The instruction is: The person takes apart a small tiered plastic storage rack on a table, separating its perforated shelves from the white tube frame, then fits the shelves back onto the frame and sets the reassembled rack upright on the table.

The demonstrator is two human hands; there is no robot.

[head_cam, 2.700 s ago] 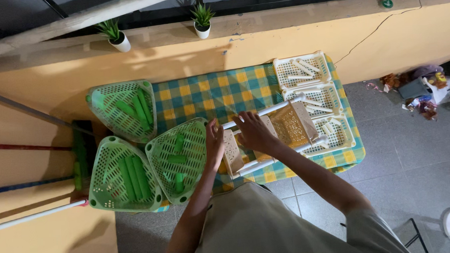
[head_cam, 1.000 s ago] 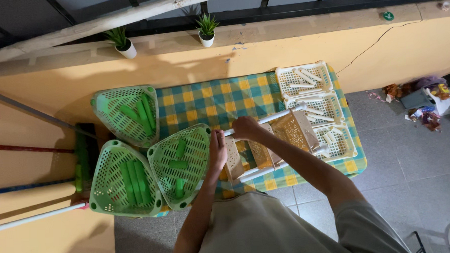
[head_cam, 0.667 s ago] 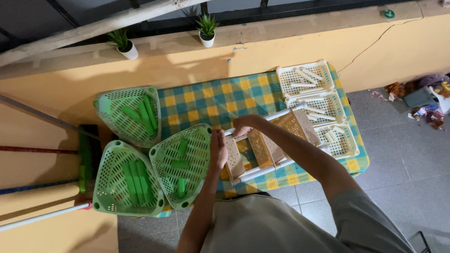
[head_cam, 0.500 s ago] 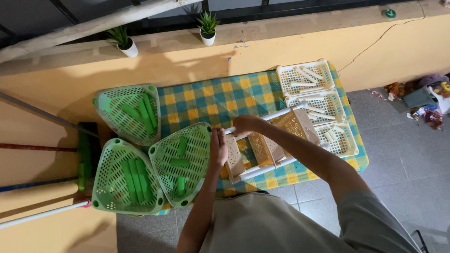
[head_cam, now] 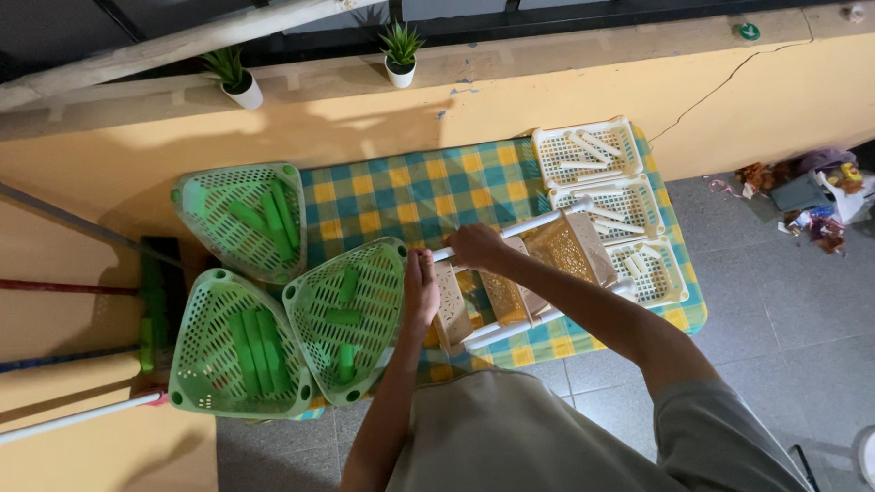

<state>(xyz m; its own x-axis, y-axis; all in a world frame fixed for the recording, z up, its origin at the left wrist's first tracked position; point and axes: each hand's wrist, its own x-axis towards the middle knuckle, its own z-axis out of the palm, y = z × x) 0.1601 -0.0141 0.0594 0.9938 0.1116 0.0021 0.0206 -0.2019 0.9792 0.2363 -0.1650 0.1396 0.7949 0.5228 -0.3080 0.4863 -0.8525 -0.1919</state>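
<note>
On the checked table (head_cam: 435,183), a tan shelf rack (head_cam: 526,282) lay tipped on its side, right of the green baskets (head_cam: 348,317). Its white pole (head_cam: 514,229) was clasped by the right hand (head_cam: 476,247); the left hand (head_cam: 421,290) was pressed flat against the rack's end, gripping nothing. A pole could be jolted loose by uneven pushing

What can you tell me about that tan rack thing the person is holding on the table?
The tan rack looks like plastic: three perforated basket shelves joined by white tubes. It lies tipped on its side across the checkered tablecloth, between the green baskets and the white trays. The right hand holds an upper white tube; the left hand presses against its near end.
</note>
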